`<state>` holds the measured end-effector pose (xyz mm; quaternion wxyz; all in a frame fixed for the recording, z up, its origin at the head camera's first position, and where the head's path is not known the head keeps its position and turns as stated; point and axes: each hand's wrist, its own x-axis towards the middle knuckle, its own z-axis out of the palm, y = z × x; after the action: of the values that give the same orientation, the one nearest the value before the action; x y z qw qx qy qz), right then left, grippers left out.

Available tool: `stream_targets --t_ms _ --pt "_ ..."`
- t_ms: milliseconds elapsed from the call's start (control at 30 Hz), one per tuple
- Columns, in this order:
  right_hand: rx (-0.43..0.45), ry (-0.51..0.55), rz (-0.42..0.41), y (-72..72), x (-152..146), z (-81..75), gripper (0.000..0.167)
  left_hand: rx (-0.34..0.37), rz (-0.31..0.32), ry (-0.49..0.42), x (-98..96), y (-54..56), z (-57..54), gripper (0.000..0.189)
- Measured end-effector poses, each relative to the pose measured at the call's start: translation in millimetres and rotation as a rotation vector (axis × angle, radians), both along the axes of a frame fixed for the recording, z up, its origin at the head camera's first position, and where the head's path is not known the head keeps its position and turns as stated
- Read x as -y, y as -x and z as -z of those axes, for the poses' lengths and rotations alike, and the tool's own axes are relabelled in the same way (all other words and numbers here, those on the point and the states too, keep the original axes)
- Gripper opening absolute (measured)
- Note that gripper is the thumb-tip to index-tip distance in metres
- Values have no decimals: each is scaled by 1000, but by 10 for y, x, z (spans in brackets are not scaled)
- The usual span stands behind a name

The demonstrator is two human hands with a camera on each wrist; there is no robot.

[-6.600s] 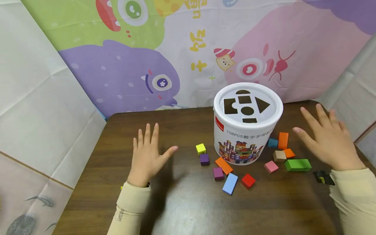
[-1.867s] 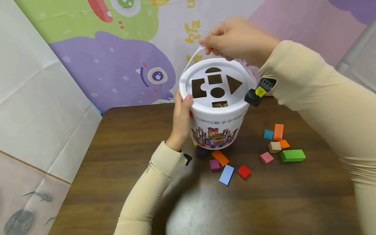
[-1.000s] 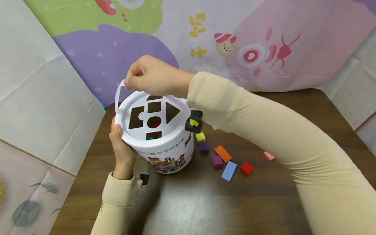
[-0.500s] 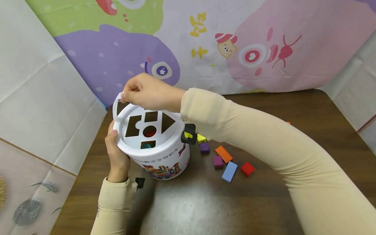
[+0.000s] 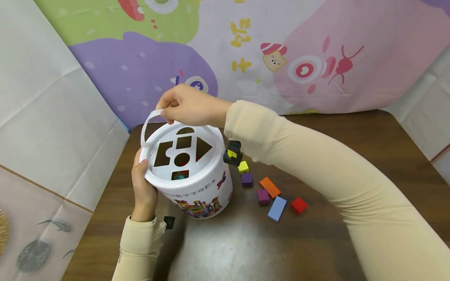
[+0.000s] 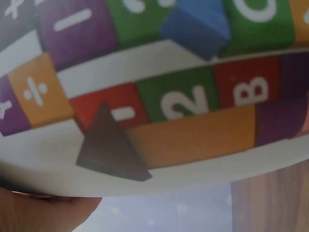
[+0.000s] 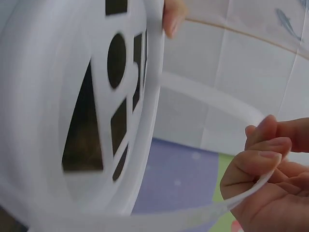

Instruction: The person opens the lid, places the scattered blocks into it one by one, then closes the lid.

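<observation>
Pinches white strap handle with right hand; grips shape-sorter bucket from left with left hand, apparently for steadiness.

Cream left sleeve, dark lettering at its cuff's 8 o'clock, black mount at 2; cream right sleeve, yellow-patched black device at its cuff's 7.

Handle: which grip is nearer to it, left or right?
Right. The right grip holds the handle above the lid; the left grip rests against the bucket, below where one handle end meets the rim.
</observation>
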<state>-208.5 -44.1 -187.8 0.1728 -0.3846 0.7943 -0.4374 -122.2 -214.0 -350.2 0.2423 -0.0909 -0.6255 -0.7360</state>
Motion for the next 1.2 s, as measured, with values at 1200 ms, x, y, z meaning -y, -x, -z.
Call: stream_targets --t_ms 1200 --pt "92 43 332 690 -503 1628 17 14 27 -86 -41 72 130 54"
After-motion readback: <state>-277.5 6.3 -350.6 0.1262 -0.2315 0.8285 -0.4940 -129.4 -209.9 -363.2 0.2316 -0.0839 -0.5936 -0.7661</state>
